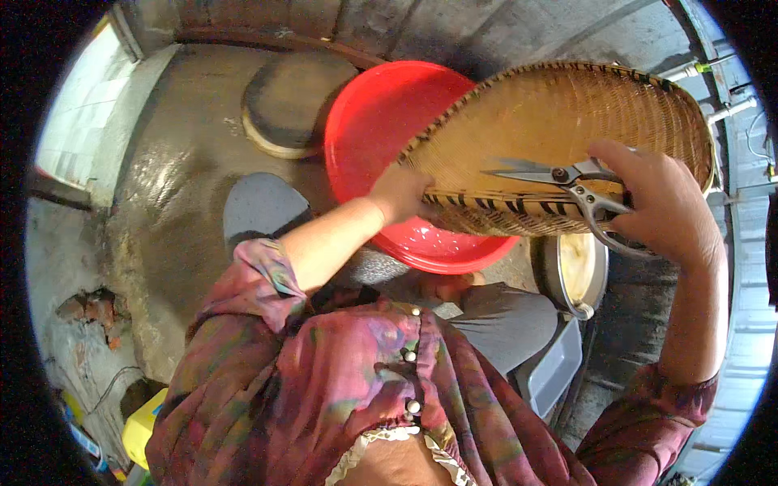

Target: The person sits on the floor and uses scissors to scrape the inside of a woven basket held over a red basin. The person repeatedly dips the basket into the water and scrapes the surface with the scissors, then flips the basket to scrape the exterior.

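A large woven bamboo basket (519,121) with a dark-bound rim is tilted over the right side of a red plastic basin (389,89). My left hand (401,194) is closed around the basket's near-left rim, fingers partly hidden behind it. In my right hand (664,194) is a pair of metal scissors (567,174), gripped at the handles. Their blades point left, slightly parted, over the basket's near edge. Inside the basin, below the basket, some small pale bits or wet glints show; which of these I cannot tell.
A round, dark-topped block (296,105) stands on the floor left of the basin. A metal pot (596,271) with pale contents is at the right, above a grey plastic tray (557,364). Pipes (733,109) run along the right wall. Something yellow (144,428) sits at lower left.
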### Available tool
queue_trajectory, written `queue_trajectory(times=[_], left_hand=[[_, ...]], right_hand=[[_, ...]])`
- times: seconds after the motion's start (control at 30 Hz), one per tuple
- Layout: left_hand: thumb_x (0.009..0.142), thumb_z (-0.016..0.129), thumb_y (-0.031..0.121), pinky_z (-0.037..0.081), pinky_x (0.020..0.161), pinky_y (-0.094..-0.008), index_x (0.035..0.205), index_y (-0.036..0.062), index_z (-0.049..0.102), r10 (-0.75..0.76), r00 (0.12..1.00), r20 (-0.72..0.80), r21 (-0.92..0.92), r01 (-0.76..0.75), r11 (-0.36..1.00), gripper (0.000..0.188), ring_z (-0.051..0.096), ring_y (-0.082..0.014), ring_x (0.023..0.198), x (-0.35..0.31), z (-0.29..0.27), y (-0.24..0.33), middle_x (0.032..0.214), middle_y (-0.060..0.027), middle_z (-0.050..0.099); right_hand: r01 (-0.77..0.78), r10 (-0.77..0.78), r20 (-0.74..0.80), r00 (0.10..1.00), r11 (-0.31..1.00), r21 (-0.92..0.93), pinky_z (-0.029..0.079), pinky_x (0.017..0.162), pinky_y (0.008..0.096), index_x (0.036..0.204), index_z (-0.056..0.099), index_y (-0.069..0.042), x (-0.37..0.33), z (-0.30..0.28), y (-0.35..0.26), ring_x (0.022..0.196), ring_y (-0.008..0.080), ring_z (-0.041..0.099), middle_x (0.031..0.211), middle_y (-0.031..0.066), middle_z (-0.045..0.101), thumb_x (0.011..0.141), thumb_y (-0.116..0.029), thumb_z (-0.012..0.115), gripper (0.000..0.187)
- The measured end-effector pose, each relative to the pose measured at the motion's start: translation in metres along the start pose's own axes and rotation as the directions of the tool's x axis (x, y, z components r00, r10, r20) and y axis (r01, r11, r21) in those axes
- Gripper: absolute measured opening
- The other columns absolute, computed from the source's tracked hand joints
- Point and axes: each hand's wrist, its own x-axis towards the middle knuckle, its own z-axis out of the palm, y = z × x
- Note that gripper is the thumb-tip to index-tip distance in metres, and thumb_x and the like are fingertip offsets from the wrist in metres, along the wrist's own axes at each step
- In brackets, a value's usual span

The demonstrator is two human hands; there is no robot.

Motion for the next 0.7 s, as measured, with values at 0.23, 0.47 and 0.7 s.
queue_trajectory(times=[0.23, 0.47, 0.7], left_hand=[[0.060, 0.075, 0.032, 0.040, 0.076, -0.0385, 0.079, 0.0089, 0.058, 0.017, 0.998, -0.056, 0.494, 0.013, 0.869, 0.034, 0.059, -0.0277, 0.082, -0.053, -0.080, -0.025, 0.076, -0.0077, 0.060], [0.060, 0.075, 0.032, 0.043, 0.074, -0.0388, 0.078, 0.0083, 0.062, -0.201, 0.962, 0.184, 0.763, -0.011, 0.646, 0.032, 0.061, -0.0286, 0.081, -0.087, -0.096, -0.020, 0.076, -0.0100, 0.063], [0.067, 0.071, 0.033, 0.045, 0.078, -0.0398, 0.105, 0.0058, 0.059, -0.204, 0.977, 0.070, 0.161, 0.190, 0.968, 0.048, 0.058, -0.0315, 0.090, -0.063, -0.135, -0.058, 0.095, -0.0156, 0.061]], right_hand=[[0.063, 0.010, -0.230, 0.973, 0.949, 0.310, 0.048, 0.080, 0.0397, 0.119, 0.050, -0.009, -0.007, 0.132, 0.015, 0.089, 0.0338, 0.061, 0.104, 0.0173, 0.060, 0.060, -0.012, 0.070, 0.062], [0.254, -0.082, -0.294, 0.952, 0.748, 0.613, 0.047, 0.079, 0.0412, 0.124, 0.046, -0.011, 0.069, 0.336, -0.028, 0.090, 0.0371, 0.059, 0.101, 0.0216, 0.060, 0.070, -0.010, 0.064, 0.057], [0.357, -0.235, -0.285, 0.929, 0.768, 0.531, 0.048, 0.076, 0.0428, 0.125, 0.040, -0.018, 0.088, 0.375, -0.035, 0.093, 0.0364, 0.058, 0.105, 0.0185, 0.057, 0.071, -0.003, 0.059, 0.059]])
